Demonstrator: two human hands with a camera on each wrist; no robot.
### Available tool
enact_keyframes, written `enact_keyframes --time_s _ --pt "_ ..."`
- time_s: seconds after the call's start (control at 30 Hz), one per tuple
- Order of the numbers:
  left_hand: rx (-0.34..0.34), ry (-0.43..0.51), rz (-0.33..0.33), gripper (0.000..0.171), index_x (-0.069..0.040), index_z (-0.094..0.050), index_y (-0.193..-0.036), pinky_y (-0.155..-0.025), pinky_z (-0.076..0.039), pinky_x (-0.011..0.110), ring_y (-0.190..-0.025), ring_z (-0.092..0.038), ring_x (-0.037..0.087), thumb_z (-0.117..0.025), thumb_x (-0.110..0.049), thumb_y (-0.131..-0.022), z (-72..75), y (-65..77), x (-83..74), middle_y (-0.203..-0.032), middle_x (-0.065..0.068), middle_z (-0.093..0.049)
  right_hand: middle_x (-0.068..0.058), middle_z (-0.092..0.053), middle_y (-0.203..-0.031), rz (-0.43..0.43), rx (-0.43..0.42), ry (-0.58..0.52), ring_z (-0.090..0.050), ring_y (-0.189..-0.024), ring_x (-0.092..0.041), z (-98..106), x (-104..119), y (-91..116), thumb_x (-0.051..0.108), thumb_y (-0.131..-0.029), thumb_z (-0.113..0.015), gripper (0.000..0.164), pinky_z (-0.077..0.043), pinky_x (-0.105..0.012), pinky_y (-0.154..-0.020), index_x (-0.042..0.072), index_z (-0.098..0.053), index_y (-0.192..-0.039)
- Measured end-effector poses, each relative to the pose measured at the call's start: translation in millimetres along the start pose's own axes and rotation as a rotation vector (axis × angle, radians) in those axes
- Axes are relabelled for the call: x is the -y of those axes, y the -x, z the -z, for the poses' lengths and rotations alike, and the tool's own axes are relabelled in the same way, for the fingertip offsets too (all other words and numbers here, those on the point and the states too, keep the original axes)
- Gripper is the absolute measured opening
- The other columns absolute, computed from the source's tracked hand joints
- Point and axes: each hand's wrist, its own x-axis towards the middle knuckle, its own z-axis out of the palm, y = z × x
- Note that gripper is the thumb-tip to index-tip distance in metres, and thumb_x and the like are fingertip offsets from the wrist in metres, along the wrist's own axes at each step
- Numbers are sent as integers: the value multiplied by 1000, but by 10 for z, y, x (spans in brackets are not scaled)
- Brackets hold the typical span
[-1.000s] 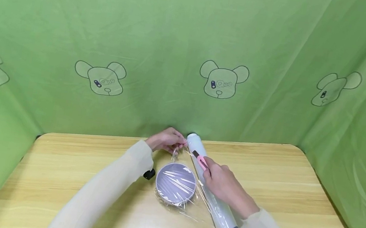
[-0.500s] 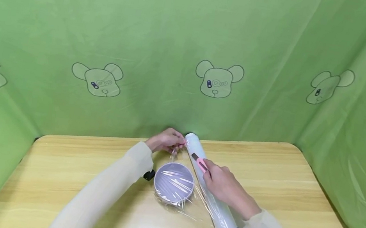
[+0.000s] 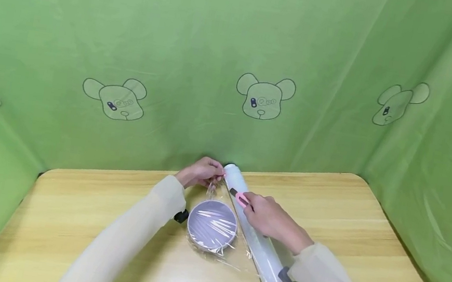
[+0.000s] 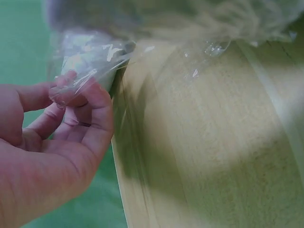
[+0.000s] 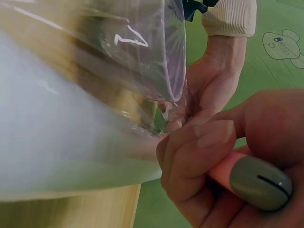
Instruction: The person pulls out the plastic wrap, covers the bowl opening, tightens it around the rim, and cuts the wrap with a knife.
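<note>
A lilac bowl (image 3: 212, 225) stands on the table with clear cling film (image 3: 218, 220) stretched over its top. Beside it, to the right, a long white roll of cling film (image 3: 263, 256) lies slantwise, and film spans from it to the bowl. Near the roll's far end my left hand (image 3: 203, 173) pinches the film's edge between thumb and fingers; the left wrist view shows the gathered film (image 4: 78, 85) there. My right hand (image 3: 269, 218) grips a pink utility knife (image 3: 242, 199) over the roll, its dark tip towards the far end. In the right wrist view the knife's grey-green end (image 5: 259, 183) sticks out of the fist.
Green fabric with bear-head drawings (image 3: 264, 99) hangs behind and at both sides. The wooden table (image 3: 78, 216) ends at the back just past the left hand. A dark object (image 3: 181, 216) shows by the left cuff.
The head view has shifted slightly, so everything sits a little further left. Both hands keep nearly the same places and holds; the knife tilts a little flatter over the roll.
</note>
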Motion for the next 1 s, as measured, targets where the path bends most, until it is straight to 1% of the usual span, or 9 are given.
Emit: enact_keyframes --time_s 0.13,0.23,0.33,0.4,0.5,0.67,0.77,0.87,1.0 --pt "10 21 5 16 7 -66 -103 -57 -54 24 -61 -53 13 -58 -7 -104 11 5 0 -76 6 -58 -9 -57 -69 -30 36 7 -43 -43 -12 28 70 -43 14 -106 -46 47 -35 -21 -34 2 -46 -152" --pt "6 27 0 15 6 -66 -103 -58 -56 24 -60 -55 14 -58 -6 -103 17 4 9 -79 8 -59 -9 -56 -69 -47 50 5 -44 -44 -12 43 105 -54 14 -107 -47 46 -35 -21 -34 2 -47 -151" --pt "0 25 -4 15 5 -68 -104 -59 -57 25 -63 -57 15 -59 -6 -103 21 -5 23 -88 15 -65 -9 -56 -70 -59 59 1 -45 -44 -12 56 132 -39 14 -107 -47 44 -35 -21 -34 2 -49 -149" --pt "-1 16 -3 15 5 -69 -106 -60 -56 25 -65 -58 15 -59 -7 -103 23 -6 28 -98 20 -70 -10 -57 -71 -65 65 0 -44 -44 -12 69 139 -16 14 -107 -47 45 -35 -21 -34 2 -48 -149" --pt "0 7 -3 17 4 -71 -110 -61 -54 24 -65 -58 14 -60 -7 -102 20 -9 27 -109 24 -71 -11 -58 -73 -76 76 -5 -44 -45 -12 102 142 27 15 -107 -47 46 -35 -20 -35 2 -47 -151" --pt "8 -4 -9 20 4 -72 -113 -60 -52 23 -63 -57 11 -62 -8 -102 -2 -6 6 -112 25 -71 -11 -58 -74 -85 96 4 -43 -45 -12 194 140 65 15 -107 -47 47 -35 -20 -36 4 -45 -153" --pt "14 -12 -8 20 5 -71 -114 -60 -50 23 -63 -56 10 -61 -8 -102 -16 -3 -7 -110 24 -72 -9 -56 -71 -54 93 17 -44 -45 -12 236 132 45 13 -106 -47 43 -36 -20 -35 3 -50 -148" --pt "7 -14 -2 21 5 -71 -115 -61 -51 22 -66 -56 11 -61 -8 -102 -19 -6 -7 -106 20 -72 -7 -54 -68 -19 97 21 -44 -43 -12 254 135 -7 11 -106 -47 31 -34 -19 -34 0 -59 -132" --pt "-3 -26 -6 20 5 -71 -115 -62 -51 22 -68 -56 11 -62 -7 -101 -3 -1 -9 -104 19 -73 -7 -54 -67 -18 118 14 -42 -42 -11 249 167 -66 11 -105 -48 23 -33 -19 -34 -1 -60 -120"
